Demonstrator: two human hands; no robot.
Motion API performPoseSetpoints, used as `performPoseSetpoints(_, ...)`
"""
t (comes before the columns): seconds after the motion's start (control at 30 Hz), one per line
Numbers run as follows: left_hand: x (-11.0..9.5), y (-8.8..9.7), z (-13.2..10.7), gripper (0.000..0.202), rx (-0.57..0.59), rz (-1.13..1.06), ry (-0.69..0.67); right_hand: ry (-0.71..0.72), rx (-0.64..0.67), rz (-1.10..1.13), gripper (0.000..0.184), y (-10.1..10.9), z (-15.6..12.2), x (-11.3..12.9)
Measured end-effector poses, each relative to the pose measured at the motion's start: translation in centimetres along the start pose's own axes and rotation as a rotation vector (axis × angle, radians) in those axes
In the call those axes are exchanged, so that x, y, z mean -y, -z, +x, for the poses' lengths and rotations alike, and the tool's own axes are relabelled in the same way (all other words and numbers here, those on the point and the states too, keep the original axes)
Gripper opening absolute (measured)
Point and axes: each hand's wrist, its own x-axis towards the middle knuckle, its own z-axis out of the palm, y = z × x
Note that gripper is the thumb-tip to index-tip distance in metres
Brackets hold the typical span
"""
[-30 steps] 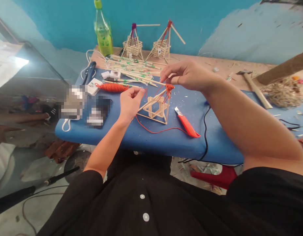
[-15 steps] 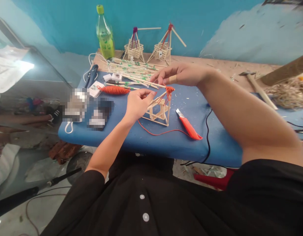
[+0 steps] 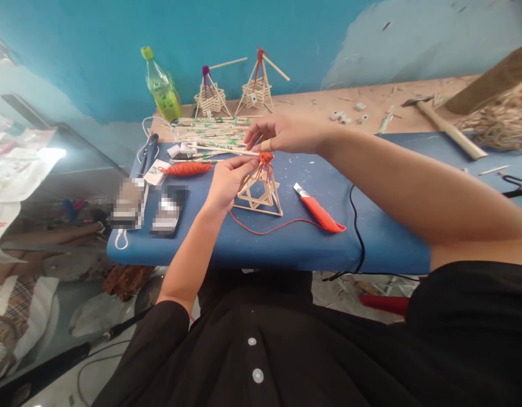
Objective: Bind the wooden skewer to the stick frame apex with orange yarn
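My left hand (image 3: 227, 183) pinches a small wooden-stick frame (image 3: 261, 199) near its top. The frame stands on the blue table, with triangles of sticks inside and orange cord (image 3: 266, 160) wound round its peak. One stick juts out leftward from that binding. My right hand (image 3: 280, 134), with a tan strip round one finger, hovers just behind the peak; its fingers are bent and apart, and I see nothing held in them. An orange cord runs from the frame along the table to an orange utility knife (image 3: 322, 213), blade out.
Behind are two similar stick frames (image 3: 210, 100), a pile of sticks (image 3: 214, 131) and a green bottle (image 3: 163, 90). At left lie an orange cord bundle (image 3: 188, 169), blue-handled pliers (image 3: 149, 152) and two blurred flat items. A hammer (image 3: 447, 127) and black cable (image 3: 357, 226) are at right.
The view has shifted, so the table items sit differently in it. My right fingers have spread and lifted slightly from the stick. My left hand keeps its pinch on the frame.
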Motion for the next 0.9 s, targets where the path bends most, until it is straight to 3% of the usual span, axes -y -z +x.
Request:
performPoseSetpoints(0.1,-0.4,-0.3,0.0,0.026,-0.021,0.006,0.012,0.002,-0.149,-0.074,0.028,0.0,-0.3,-0.6)
performPoseSetpoints(0.2,-0.8,-0.6,-0.1,0.031,-0.017,0.001,0.010,0.000,-0.213,-0.073,0.017,0.4,-0.8,-0.8)
performPoseSetpoints(0.3,-0.9,-0.7,-0.2,0.034,-0.005,-0.020,0.007,0.021,-0.152,-0.033,0.014,1.0,-1.3,-1.0)
performPoseSetpoints(0.43,-0.5,0.0,0.1,0.021,0.020,-0.008,-0.018,0.163,0.011,-0.055,0.011,1.5,-1.4,-1.8)
performPoseSetpoints(0.6,0.8,1.3,1.0,0.014,0.092,0.069,-0.162,0.302,0.102,-0.077,0.012,1.4,-0.7,-3.1)
performPoseSetpoints(0.7,1.7,1.5,1.6,0.014,0.055,0.109,-0.257,0.359,0.154,-0.030,0.011,1.4,-0.4,-3.2)
performPoseSetpoints(0.9,3.1,1.0,2.0,0.017,-0.060,0.206,-0.405,0.304,0.125,0.054,0.023,1.3,-0.6,-2.6)
